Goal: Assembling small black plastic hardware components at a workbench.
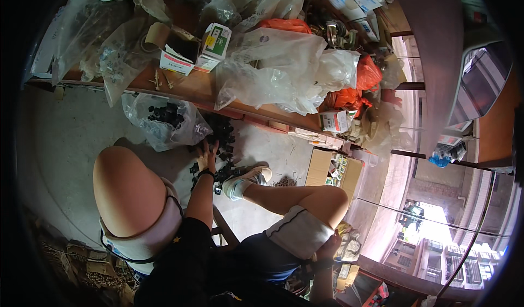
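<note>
My left hand (206,158), with a dark band at the wrist, reaches down between my legs to the floor. Its fingers are spread over a pile of small black parts (224,171), and I cannot make out anything held in them. Beside the fingertips lies a clear plastic bag (158,124) with more black parts (168,115) in it. These parts are too small to name. My right hand (328,247) is at the side of my right thigh, against the light shorts (300,231); its fingers are partly hidden.
Above the floor runs a cluttered wooden workbench (199,93) with plastic bags (278,61), an open carton (180,50), loose screws (158,79) and red bags (368,72). A cardboard box (319,170) with small packs stands on the floor right of my shoe (248,179).
</note>
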{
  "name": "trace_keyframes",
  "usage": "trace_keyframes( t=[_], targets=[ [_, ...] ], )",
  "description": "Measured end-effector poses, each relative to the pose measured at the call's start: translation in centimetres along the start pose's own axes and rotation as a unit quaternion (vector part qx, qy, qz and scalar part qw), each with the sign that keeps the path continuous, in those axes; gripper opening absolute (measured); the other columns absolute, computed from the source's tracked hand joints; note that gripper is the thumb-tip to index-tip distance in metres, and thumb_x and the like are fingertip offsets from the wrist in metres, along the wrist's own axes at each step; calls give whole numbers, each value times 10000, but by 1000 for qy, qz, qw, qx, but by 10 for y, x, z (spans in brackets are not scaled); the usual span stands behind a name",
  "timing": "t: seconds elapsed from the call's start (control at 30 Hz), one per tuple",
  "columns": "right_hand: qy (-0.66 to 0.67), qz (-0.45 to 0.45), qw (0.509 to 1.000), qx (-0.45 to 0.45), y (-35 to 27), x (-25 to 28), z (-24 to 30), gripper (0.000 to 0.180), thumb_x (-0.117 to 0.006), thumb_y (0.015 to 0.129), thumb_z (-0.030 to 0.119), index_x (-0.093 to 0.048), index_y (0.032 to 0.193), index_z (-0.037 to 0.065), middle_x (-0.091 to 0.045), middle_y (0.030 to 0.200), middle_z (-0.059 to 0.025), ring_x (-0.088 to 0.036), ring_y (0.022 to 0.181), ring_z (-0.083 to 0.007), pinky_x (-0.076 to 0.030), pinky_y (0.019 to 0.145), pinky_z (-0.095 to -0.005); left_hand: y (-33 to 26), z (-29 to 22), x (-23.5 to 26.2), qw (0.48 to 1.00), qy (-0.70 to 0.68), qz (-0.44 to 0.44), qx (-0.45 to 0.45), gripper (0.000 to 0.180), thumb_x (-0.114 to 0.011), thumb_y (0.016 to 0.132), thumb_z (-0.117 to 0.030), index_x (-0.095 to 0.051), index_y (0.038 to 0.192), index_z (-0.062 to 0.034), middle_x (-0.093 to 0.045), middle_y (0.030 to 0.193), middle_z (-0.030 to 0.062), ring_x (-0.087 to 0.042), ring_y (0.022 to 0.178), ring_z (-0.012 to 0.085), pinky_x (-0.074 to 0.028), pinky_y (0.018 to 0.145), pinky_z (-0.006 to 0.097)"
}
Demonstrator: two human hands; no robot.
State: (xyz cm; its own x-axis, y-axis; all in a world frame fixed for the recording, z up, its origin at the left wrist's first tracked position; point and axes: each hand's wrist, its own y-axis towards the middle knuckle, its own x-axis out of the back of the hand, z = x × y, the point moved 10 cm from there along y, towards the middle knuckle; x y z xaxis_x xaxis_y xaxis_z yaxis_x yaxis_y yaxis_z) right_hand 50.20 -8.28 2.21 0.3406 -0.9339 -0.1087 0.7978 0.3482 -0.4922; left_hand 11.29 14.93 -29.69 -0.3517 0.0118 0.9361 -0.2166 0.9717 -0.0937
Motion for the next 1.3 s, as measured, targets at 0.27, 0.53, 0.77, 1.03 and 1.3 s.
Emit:
trace_keyframes(
  t=[0.27, 0.53, 0.77, 1.03, 1.3],
  targets=[
    [-267, 120, 938, 188, -9, -32, 31, 345, -381, 803, 239, -385, 466, 166, -180, 332, 84, -133, 251, -31, -120, 254, -176, 8, -15, 2, 1000, 14, 23, -14, 571, -459, 689, -27, -332, 1132, -365, -263, 1231, 66, -406, 920, 313, -491, 584, 374],
    [-46, -26, 998, 25, -17, -20, 1, 133, -407, 795, 217, -476, 714, 137, -210, 367, 90, -163, 267, -22, -142, 259, -168, 4, -6, -32, 998, 2, 59, -36, 608, -444, 677, 14, -319, 1152, -344, -243, 1229, 120, -387, 947, 420, -455, 669, 424],
    [-142, -31, 985, 90, -17, -17, 20, 256, -415, 792, 221, -385, 542, 176, -194, 350, 93, -152, 262, -22, -135, 259, -168, -3, -7, -37, 959, -211, 163, 97, 351, -426, 756, -112, -453, 1017, -345, -269, 1206, 71, -336, 1023, 409, -449, 699, 431],
    [-58, -100, 993, 7, -49, -48, 5, 409, -396, 800, 233, -263, 415, 204, -175, 322, 87, -131, 248, -30, -114, 254, -175, 9, -14, -36, 988, -77, 136, 6, 170, -454, 747, -173, -526, 869, -266, -349, 1118, 39, -361, 1012, 356, -470, 588, 411],
    [-27, -76, 997, -9, -37, -35, 4, 369, -409, 793, 229, -320, 437, 195, -178, 337, 82, -141, 257, -29, -122, 257, -173, 3, 7, -26, 937, -213, 167, 219, 214, -454, 744, -190, -487, 955, -165, -387, 1064, 149, -510, 802, 354, -474, 599, 408]
  ],
)
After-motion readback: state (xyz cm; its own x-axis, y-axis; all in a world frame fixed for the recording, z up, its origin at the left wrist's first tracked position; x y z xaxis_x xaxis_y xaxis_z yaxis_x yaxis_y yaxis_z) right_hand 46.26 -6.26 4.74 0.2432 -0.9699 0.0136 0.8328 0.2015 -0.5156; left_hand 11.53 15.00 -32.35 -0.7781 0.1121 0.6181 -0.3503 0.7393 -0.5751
